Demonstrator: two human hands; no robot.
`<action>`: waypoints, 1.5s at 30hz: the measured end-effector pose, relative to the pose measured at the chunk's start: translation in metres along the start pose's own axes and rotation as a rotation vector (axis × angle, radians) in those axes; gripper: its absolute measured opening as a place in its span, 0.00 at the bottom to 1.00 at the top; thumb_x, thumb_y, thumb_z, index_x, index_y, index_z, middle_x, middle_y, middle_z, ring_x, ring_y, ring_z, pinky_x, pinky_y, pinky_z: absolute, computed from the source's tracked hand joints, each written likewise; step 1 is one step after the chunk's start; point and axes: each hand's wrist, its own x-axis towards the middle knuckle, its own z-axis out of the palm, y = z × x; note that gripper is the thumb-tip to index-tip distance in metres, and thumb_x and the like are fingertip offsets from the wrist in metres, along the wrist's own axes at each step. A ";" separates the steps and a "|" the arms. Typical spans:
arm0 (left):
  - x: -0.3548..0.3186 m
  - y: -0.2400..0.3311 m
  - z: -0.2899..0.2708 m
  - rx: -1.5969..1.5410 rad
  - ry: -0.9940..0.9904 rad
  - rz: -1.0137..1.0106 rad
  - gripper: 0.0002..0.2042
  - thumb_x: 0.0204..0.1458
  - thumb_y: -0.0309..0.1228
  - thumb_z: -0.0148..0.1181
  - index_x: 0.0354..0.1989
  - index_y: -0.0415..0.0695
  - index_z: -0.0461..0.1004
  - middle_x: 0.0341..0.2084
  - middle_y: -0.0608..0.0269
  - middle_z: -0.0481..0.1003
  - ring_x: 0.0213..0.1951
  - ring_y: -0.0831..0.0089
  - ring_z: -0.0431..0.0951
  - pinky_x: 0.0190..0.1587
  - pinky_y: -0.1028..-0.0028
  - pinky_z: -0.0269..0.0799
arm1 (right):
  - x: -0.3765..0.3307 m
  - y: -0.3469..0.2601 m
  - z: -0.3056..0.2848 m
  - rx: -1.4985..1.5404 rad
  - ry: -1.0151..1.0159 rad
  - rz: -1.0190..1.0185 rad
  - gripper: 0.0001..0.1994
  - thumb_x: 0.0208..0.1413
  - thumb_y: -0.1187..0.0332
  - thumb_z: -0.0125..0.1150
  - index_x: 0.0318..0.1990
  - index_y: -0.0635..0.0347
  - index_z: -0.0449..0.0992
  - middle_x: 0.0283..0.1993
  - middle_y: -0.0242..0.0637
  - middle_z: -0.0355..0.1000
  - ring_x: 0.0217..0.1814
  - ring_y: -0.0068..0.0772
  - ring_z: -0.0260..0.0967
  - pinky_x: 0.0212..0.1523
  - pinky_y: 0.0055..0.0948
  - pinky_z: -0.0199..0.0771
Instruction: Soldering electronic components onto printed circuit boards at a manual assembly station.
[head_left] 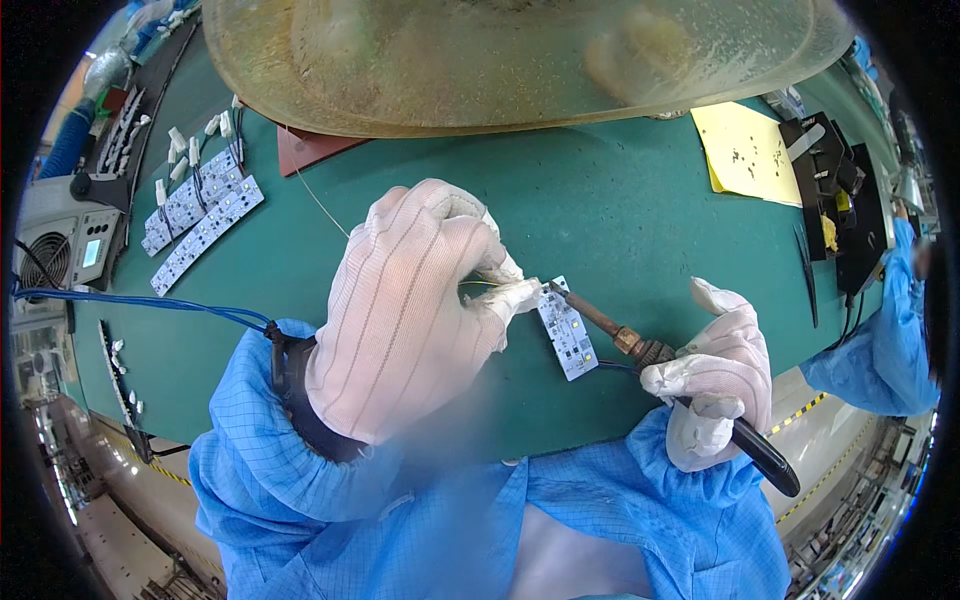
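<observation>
Over green matting (600, 200), left hand (400, 310) pinches wire (480, 283), right hand (720, 365) grips a diagonal soldering iron (626, 339) pointing up-left.

Left grip (405, 300) pinched, back upward, right grip (718, 372) curled

A small white circuit board (567, 330), dotted with tiny components, is tilted lengthwise from eleven to five o'clock, dark wires (615, 365) leaving it at four. The soldering iron (652, 352), brown-metalled with a black handle, slants, its tip between ten and eleven, over the board's upper end; contact is unclear. A thin yellowish strand (480, 283) lies toward nine o'clock
</observation>
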 end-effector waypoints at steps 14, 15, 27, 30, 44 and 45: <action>0.001 0.000 0.001 0.010 0.009 -0.010 0.12 0.33 0.31 0.73 0.24 0.43 0.75 0.32 0.57 0.75 0.38 0.57 0.75 0.43 0.63 0.69 | 0.002 0.004 -0.004 0.008 -0.055 -0.023 0.34 0.68 0.43 0.29 0.26 0.50 0.83 0.18 0.26 0.75 0.23 0.31 0.61 0.58 0.59 0.63; 0.001 0.001 0.001 0.012 0.006 -0.018 0.12 0.33 0.32 0.73 0.23 0.43 0.75 0.32 0.57 0.75 0.38 0.57 0.75 0.43 0.63 0.69 | 0.002 0.004 -0.004 0.005 -0.072 -0.023 0.34 0.68 0.43 0.29 0.26 0.50 0.83 0.18 0.25 0.75 0.23 0.31 0.61 0.58 0.59 0.63; 0.000 0.001 0.000 0.004 -0.006 -0.035 0.11 0.35 0.33 0.73 0.23 0.44 0.75 0.33 0.56 0.75 0.40 0.57 0.75 0.46 0.63 0.68 | -0.001 0.010 0.002 0.086 0.052 -0.085 0.26 0.66 0.48 0.42 0.27 0.49 0.84 0.24 0.21 0.78 0.27 0.31 0.64 0.56 0.50 0.69; 0.000 0.001 0.000 -0.001 -0.007 -0.022 0.11 0.35 0.33 0.73 0.23 0.44 0.75 0.33 0.56 0.75 0.40 0.57 0.74 0.46 0.63 0.67 | -0.003 0.009 0.005 0.102 0.096 -0.071 0.26 0.66 0.48 0.43 0.27 0.48 0.85 0.24 0.21 0.78 0.26 0.31 0.64 0.56 0.49 0.68; 0.000 0.001 0.000 0.010 0.002 -0.013 0.12 0.35 0.32 0.73 0.24 0.44 0.75 0.33 0.57 0.74 0.38 0.58 0.74 0.45 0.63 0.67 | 0.001 0.001 0.001 0.024 0.008 -0.027 0.34 0.68 0.44 0.30 0.25 0.50 0.83 0.18 0.26 0.73 0.24 0.32 0.61 0.57 0.58 0.65; 0.000 0.000 0.000 0.005 0.007 -0.009 0.12 0.35 0.32 0.73 0.23 0.44 0.75 0.33 0.57 0.74 0.38 0.58 0.74 0.45 0.63 0.67 | 0.001 0.001 0.001 0.021 0.015 -0.022 0.34 0.68 0.44 0.30 0.25 0.50 0.83 0.18 0.26 0.73 0.24 0.31 0.61 0.57 0.58 0.65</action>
